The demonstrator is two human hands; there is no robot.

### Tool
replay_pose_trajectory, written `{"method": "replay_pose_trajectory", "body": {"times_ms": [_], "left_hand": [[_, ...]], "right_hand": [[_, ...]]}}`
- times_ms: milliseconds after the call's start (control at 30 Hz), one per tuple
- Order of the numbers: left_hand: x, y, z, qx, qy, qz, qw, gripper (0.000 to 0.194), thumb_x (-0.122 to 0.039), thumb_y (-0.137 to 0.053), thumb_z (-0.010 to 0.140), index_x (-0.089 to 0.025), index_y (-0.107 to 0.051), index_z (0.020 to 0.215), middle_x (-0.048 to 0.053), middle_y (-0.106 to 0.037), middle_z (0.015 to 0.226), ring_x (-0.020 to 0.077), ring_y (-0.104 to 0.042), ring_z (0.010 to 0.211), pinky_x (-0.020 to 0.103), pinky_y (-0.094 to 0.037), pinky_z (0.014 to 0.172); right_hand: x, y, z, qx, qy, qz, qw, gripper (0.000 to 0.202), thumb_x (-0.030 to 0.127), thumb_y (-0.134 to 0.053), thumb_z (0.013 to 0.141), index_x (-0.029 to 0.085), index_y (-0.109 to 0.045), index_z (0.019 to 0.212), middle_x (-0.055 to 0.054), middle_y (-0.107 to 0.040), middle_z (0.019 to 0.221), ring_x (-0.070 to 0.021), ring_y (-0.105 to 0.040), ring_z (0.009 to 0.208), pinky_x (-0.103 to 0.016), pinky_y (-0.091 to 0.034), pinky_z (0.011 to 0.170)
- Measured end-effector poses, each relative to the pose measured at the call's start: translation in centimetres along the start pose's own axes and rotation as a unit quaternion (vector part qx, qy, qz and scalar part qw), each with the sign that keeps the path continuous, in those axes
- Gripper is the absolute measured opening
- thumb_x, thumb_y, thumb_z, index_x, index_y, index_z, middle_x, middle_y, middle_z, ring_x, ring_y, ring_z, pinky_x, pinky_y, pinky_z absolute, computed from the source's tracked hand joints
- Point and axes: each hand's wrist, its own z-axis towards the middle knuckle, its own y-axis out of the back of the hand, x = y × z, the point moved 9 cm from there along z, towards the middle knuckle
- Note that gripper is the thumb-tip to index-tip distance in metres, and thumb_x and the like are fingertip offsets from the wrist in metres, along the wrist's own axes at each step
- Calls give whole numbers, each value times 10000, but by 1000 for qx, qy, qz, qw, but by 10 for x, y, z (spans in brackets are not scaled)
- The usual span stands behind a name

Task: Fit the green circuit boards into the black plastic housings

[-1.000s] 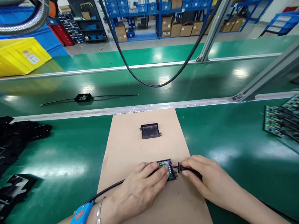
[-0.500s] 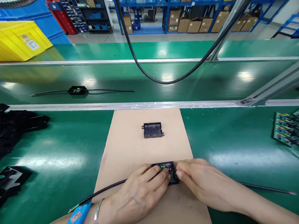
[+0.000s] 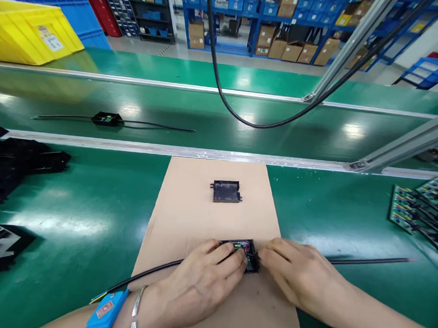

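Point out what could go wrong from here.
The left hand rests over the circuit board, so a slip might stress its parts. The red wire near the right hand could get pinched against the black case. The left cable runs close by the blue wristband and might snag on it.

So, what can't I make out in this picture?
All in the head view:
Circuit board: partly covered by the left hand.
What the right hand touches at the board's end: hidden by that hand.
Pile of black parts: cut off by the left edge.
Label on the yellow bin: print too small to read.
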Motion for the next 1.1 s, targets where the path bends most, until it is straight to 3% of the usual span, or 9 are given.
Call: {"method": "replay_pose_trajectory", "body": {"times_ms": [67,300,433,567,900,1000,1100], "left_hand": [[0,0,1,2,1,5,1000,311,-106,-387,949,-99,-563,1206,74,-592,1236,221,-543,1018,379,-453,871],[-1,-1,1,20,-8,19,1000,330,-86,-391,925,-115,-570,1200,55,-594,1206,221,-540,977,372,-471,831],[-3,2,2,26,-24,45,998,344,-69,-423,894,-123,-587,1193,41,-554,1294,224,-539,965,365,-480,794],[-4,6,3,17,-27,73,997,348,-75,-438,890,-140,-597,1193,25,-482,1399,239,-530,1027,377,-468,854],[-3,2,4,66,-14,5,998,379,-47,-382,919,-102,-559,1250,50,-512,1381,267,-497,1112,379,-499,900],[-3,1,4,60,-12,19,998,387,-67,-381,933,-103,-539,1284,48,-511,1386,261,-497,1104,378,-499,899],[-5,0,2,50,-17,42,998,394,-71,-375,933,-102,-539,1290,48,-503,1398,260,-492,1112,369,-490,901]], "right_hand": [[3,-1,-1,-3,7,-7,1000,257,87,-323,936,171,-564,903,-65,-574,849,-192,-531,740,-311,-402,645],[-13,5,13,25,-38,148,988,192,113,-368,939,203,-482,814,10,-530,754,-135,-484,671,-251,-372,622],[-17,1,14,20,6,114,993,189,72,-381,879,193,-506,806,-3,-541,766,-142,-486,683,-261,-351,615],[-12,0,15,13,49,50,997,196,43,-400,791,188,-530,768,-14,-564,756,-153,-498,673,-279,-311,572],[-26,-4,45,137,-98,-35,985,98,158,-571,666,199,-593,579,-44,-644,592,-185,-562,545,-287,-254,493],[-29,-5,44,144,-113,-31,983,94,153,-584,657,196,-604,575,-48,-634,570,-189,-566,549,-279,-268,488],[-24,-1,32,92,-73,16,993,89,136,-562,727,198,-612,687,-23,-648,658,-176,-581,622,-267,-335,544]]}}
